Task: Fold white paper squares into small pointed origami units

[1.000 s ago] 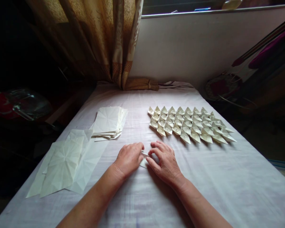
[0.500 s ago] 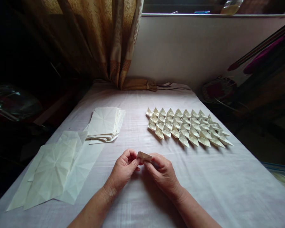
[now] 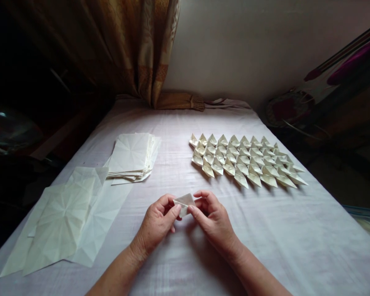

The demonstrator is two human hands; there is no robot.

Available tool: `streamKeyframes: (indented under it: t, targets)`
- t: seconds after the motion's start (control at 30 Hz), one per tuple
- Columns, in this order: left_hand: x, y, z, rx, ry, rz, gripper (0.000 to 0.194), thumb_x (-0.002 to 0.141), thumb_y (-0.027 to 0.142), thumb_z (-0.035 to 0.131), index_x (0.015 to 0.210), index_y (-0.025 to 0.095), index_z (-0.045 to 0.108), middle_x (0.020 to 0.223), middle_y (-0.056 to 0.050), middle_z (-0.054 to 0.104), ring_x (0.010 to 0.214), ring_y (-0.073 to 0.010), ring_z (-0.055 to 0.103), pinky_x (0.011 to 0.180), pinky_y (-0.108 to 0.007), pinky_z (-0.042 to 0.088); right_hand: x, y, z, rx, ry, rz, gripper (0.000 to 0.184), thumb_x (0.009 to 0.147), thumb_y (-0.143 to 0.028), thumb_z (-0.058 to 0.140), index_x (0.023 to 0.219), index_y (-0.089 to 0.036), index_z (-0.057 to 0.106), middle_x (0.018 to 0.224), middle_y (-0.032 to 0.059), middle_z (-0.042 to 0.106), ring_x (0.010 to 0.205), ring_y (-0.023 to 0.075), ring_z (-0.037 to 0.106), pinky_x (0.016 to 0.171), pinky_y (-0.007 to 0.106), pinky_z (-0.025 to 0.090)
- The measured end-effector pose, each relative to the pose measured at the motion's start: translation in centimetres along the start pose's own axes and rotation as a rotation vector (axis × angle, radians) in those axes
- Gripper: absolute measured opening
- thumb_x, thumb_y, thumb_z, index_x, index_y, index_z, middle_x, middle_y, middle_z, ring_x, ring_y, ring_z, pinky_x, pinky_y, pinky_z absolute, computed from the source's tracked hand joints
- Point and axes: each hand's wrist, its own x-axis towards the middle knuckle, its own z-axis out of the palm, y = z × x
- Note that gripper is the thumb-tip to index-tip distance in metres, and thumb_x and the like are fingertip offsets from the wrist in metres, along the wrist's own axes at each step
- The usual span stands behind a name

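A small folded piece of paper (image 3: 185,202), pale and roughly square, is held up between my two hands above the cloth-covered table. My left hand (image 3: 159,220) pinches its left side, thumb in front. From the right, the thumb of my right hand (image 3: 214,222) presses on its front edge while the fingers curl behind. Farther off to the right stand several folded paper boats (image 3: 242,159) in close rows. At the left are a stack of creased square sheets (image 3: 131,152) and, nearer, some larger overlapping creased sheets (image 3: 60,220).
A light bedsheet-like cloth (image 3: 172,164) covers the surface. A gold-brown curtain (image 3: 148,70) hangs to its far edge, before a pale wall (image 3: 234,49). The surroundings at left are dark; a plastic bag (image 3: 365,226) shows at lower right.
The folded paper has turned from a narrow, flattened shape to show a squarish face. My right fingers have lifted a little. The view has tilted down slightly.
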Motion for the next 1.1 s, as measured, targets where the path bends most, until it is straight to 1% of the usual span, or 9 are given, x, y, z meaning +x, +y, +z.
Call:
streamKeyframes:
  t: [0.1, 0.2, 0.3, 0.43, 0.6, 0.67, 0.77, 0.93, 1.1]
  targets:
    - [0.0, -0.3, 0.1, -0.01, 0.051, -0.022, 0.038, 0.074, 0.043, 0.068, 0.1, 0.02, 0.051, 0.067, 0.004, 0.055, 0.059, -0.0131, 0.059, 0.039, -0.015, 0.038, 0.0, 0.3, 0.1, 0.017, 0.05, -0.018, 0.021, 0.085, -0.028, 0.061, 0.1, -0.023, 0.048, 0.065, -0.0043, 0.064, 0.053, 0.0114, 0.058, 0.05, 0.021, 0.044]
    - [-0.1, -0.7, -0.1, 0.081, 0.095, 0.086, 0.04, 0.078, 0.033, 0.065, 0.113, 0.022, 0.051, 0.065, 0.006, 0.054, 0.056, -0.0105, 0.056, 0.048, -0.017, 0.041, 0.0, 0.2, 0.2, -0.03, 0.068, -0.092, 0.008, 0.085, -0.027, 0.06, 0.086, -0.022, 0.053, 0.065, -0.004, 0.06, 0.054, 0.0105, 0.056, 0.052, 0.02, 0.044]
    - [-0.1, -1.0, -0.4, 0.199, 0.094, 0.182, 0.026, 0.079, 0.029, 0.063, 0.104, 0.021, 0.062, 0.068, 0.004, 0.058, 0.06, -0.0102, 0.054, 0.057, -0.02, 0.044, 0.0, -0.2, 0.1, -0.054, 0.041, -0.125, 0.009, 0.087, -0.026, 0.058, 0.08, -0.021, 0.059, 0.068, -0.0016, 0.062, 0.06, 0.0116, 0.059, 0.058, 0.021, 0.048]
    - [-0.1, -0.8, -0.6, 0.216, 0.087, 0.179, 0.021, 0.078, 0.031, 0.064, 0.095, 0.019, 0.069, 0.084, -0.002, 0.068, 0.064, -0.0114, 0.056, 0.058, -0.021, 0.046, 0.0, -0.5, 0.0, -0.06, 0.001, -0.115, 0.009, 0.087, -0.027, 0.058, 0.087, -0.02, 0.063, 0.074, 0.0001, 0.065, 0.064, 0.0126, 0.061, 0.061, 0.022, 0.05]
    - [0.0, -0.7, -0.7, 0.19, 0.081, 0.143, 0.025, 0.077, 0.035, 0.067, 0.094, 0.017, 0.071, 0.074, -0.001, 0.067, 0.056, -0.0097, 0.052, 0.054, -0.02, 0.043, -0.2, -0.5, 0.0, -0.065, -0.051, -0.12, 0.01, 0.086, -0.026, 0.058, 0.092, -0.02, 0.064, 0.077, 0.0014, 0.068, 0.065, 0.0133, 0.063, 0.062, 0.023, 0.051]
    - [0.0, -0.9, -0.8, 0.196, 0.096, 0.149, 0.025, 0.077, 0.034, 0.068, 0.094, 0.017, 0.072, 0.073, -0.001, 0.068, 0.057, -0.01, 0.053, 0.053, -0.02, 0.043, -0.2, -0.5, 0.0, -0.068, -0.046, -0.123, 0.012, 0.086, -0.026, 0.06, 0.095, -0.02, 0.065, 0.081, 0.0025, 0.069, 0.069, 0.0144, 0.064, 0.064, 0.024, 0.052]
    - [0.0, -1.1, -0.8, 0.202, 0.117, 0.173, 0.023, 0.078, 0.032, 0.068, 0.095, 0.017, 0.072, 0.081, -0.003, 0.07, 0.059, -0.0104, 0.055, 0.055, -0.021, 0.045, -0.3, -0.4, -0.1, -0.076, -0.04, -0.142, 0.017, 0.085, -0.026, 0.063, 0.101, -0.021, 0.066, 0.089, 0.004, 0.07, 0.075, 0.0158, 0.065, 0.067, 0.026, 0.053]
    - [-0.1, -1.0, -0.7, 0.153, 0.102, 0.195, 0.022, 0.078, 0.03, 0.069, 0.096, 0.017, 0.071, 0.082, -0.003, 0.072, 0.064, -0.0125, 0.062, 0.057, -0.02, 0.048, -0.2, -0.4, -0.3, -0.118, 0.001, -0.239, 0.019, 0.085, -0.019, 0.062, 0.103, -0.022, 0.068, 0.085, 0.0035, 0.069, 0.073, 0.0154, 0.065, 0.065, 0.026, 0.053]
    - [-0.1, -0.9, -0.7, 0.191, 0.097, 0.252, 0.019, 0.078, 0.027, 0.07, 0.094, 0.018, 0.073, 0.084, -0.004, 0.073, 0.069, -0.0139, 0.066, 0.061, -0.021, 0.053, 0.0, -0.4, -0.5, -0.096, 0.037, -0.27, 0.017, 0.085, -0.016, 0.062, 0.098, -0.022, 0.071, 0.082, 0.0037, 0.071, 0.073, 0.0152, 0.067, 0.064, 0.025, 0.054]
